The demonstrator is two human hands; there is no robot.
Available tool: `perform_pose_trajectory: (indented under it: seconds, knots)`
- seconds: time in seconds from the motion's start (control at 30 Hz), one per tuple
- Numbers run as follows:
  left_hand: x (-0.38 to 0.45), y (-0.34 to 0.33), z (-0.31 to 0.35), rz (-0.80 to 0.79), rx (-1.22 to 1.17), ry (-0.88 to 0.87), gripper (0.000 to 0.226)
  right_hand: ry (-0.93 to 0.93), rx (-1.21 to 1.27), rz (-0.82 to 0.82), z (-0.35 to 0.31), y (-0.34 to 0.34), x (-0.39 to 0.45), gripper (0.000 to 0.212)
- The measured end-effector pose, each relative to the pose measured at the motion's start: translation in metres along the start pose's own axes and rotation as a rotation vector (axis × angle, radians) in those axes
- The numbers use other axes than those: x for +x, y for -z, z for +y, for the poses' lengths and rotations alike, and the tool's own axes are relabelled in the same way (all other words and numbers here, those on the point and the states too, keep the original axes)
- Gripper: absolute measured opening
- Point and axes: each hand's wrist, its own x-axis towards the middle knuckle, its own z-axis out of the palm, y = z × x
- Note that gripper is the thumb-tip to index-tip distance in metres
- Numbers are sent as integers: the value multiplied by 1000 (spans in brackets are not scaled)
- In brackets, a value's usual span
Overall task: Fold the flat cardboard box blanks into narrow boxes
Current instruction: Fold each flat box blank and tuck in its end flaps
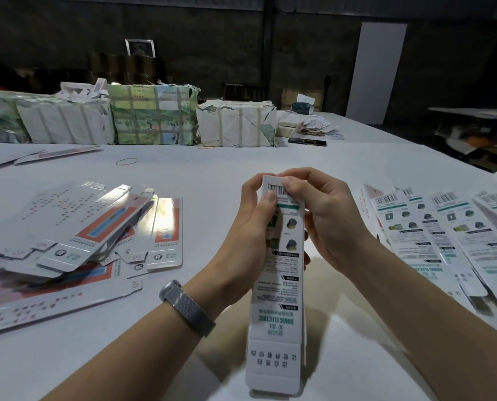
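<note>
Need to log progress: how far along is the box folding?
Done: a row of folded narrow boxes lies at right. In hand: the left hand and right hand grip one box, working its far end; the near flap is open. Left: a pile of flat blanks at left.

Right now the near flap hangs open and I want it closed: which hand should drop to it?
Probably the right hand: it only pinches the box at its far tip, while the left hand wraps the body and steadies it.
</note>
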Motion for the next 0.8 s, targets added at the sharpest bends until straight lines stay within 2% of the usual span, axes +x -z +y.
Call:
perform_pose_trajectory:
  seconds: [0.2, 0.37, 0.57, 0.8]
  knots:
    - [0, -1, 1, -17, 59, -10, 26, 18, 4, 9, -4, 3, 3, 12]
    - [-2, -3, 4, -64, 19, 16, 30, 63, -41, 17, -7, 10, 6, 19]
    - [-3, -5, 6, -79, 21, 11, 44, 0, 52, -4, -14, 11, 6, 25]
    - [-4, -5, 8, -61, 5, -7, 40, -60, 31, -60, -21, 15, 6, 24]
